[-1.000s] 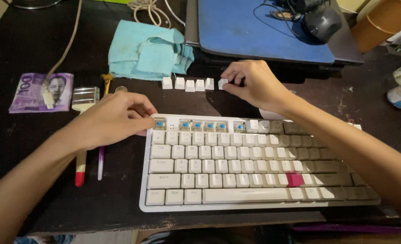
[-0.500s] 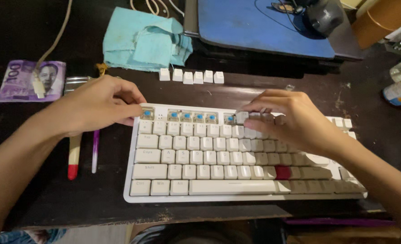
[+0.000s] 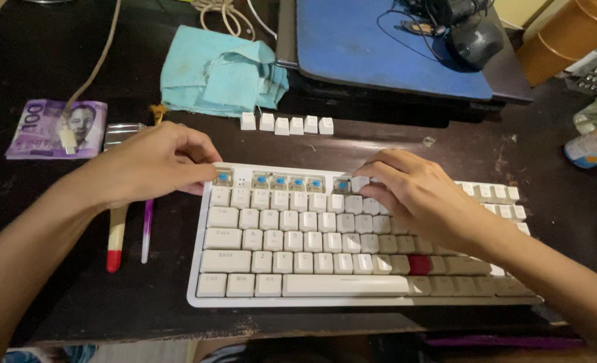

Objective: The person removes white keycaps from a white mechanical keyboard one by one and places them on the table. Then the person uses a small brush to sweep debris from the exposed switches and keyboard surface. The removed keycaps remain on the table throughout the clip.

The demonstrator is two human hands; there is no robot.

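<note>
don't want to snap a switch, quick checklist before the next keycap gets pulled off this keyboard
1. Keyboard steadied: left hand grips its top left corner, ok.
2. Fingertips on the next keycap: right hand pinches it, ok.
3. Grip square on both sides: fingers hide it, cannot tell.
4. Exposed blue switches undamaged: look intact, ok.
5. Room beside the row of removed keycaps: bare desk to its right, ok.

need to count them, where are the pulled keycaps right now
In the head view, the loose keycaps sit in a row on the dark desk, behind the keyboard and just in front of the teal cloth.
</note>
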